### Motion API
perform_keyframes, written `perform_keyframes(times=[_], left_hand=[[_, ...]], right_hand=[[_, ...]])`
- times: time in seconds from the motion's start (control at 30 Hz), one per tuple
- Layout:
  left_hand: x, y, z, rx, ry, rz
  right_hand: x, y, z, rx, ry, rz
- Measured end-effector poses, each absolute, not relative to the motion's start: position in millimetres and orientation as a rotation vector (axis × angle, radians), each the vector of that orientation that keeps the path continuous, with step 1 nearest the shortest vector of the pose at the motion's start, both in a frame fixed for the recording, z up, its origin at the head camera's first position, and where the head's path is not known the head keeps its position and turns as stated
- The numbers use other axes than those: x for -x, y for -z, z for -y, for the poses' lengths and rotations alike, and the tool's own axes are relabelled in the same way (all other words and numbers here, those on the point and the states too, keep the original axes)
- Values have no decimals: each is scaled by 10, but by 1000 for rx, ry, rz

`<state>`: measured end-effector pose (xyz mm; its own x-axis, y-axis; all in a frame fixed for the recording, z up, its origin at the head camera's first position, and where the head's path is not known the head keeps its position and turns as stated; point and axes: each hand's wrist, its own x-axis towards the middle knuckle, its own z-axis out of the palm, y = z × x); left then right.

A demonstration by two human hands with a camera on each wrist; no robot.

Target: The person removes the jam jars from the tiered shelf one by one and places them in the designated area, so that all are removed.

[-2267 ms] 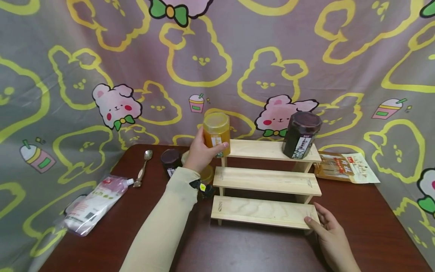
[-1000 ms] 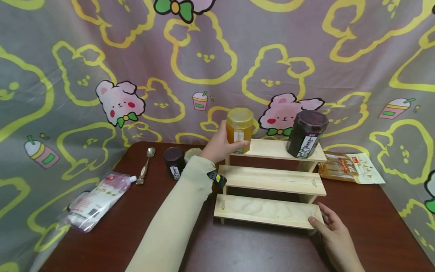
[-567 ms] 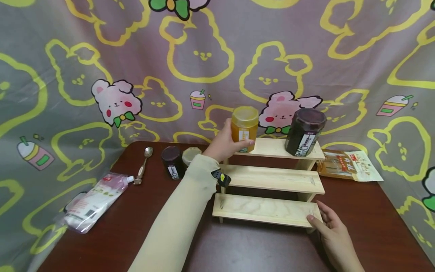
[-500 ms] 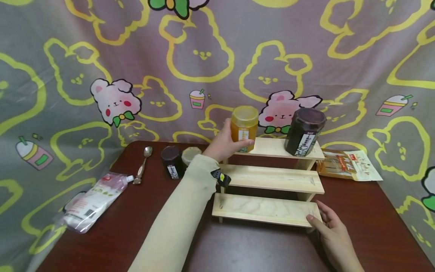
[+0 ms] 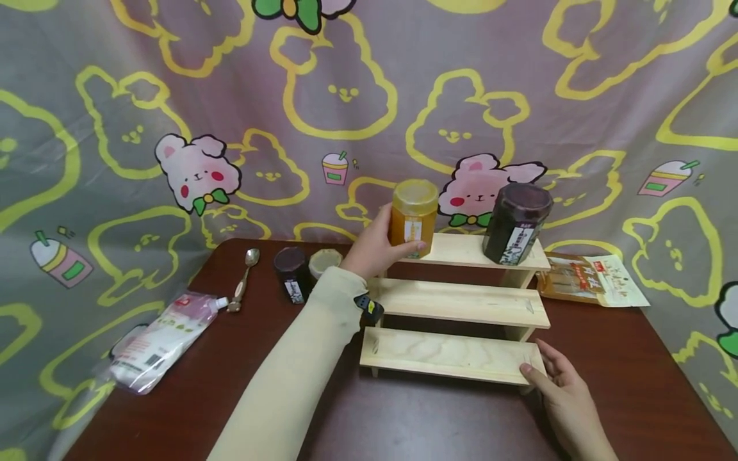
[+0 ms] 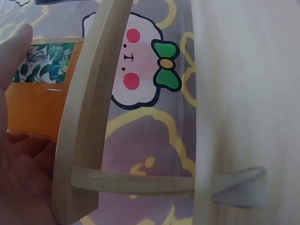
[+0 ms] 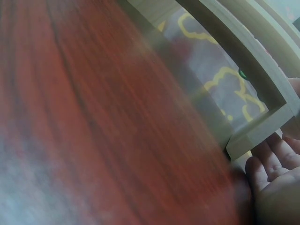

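amber jar (image 5: pixel 414 214): faceted, with see-through walls, orange-yellow contents and a pale yellow lid in place; label with a white panel and green leaf print; upright at the left end of the top tier, gripped by the left hand (image 5: pixel 373 248) with the thumb across the front; contact between jar base and board cannot be told. wooden shelf (image 5: pixel 455 303): pale, plain-grained, three tiers rising in steps towards the back; upright on the dark red-brown surface (image 5: pixel 438 422); lowest tier held at its right end by the right hand (image 5: pixel 560 384), thumb on top.
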<state>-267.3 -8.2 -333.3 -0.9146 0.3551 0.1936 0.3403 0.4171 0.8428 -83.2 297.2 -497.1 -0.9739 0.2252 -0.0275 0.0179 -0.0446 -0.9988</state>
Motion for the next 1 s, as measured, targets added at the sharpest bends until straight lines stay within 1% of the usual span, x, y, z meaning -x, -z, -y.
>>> perform_keyframes(times=[0.23, 0.47, 0.7, 1.0], left_hand=[[2632, 3356, 161, -716, -1508, -2652], [2569, 3402, 255, -701, -1559, -2655], [2473, 3461, 321, -691, -1636, -2619], [2350, 3535, 441, -728, -1677, -2627]], right_hand=[[820, 4980, -2963, 343, -2111, 2137], [822, 4977, -2973, 280, -2154, 2065], [819, 4972, -2971, 354, -2123, 2135], [833, 4974, -2962, 323, -2132, 2118]])
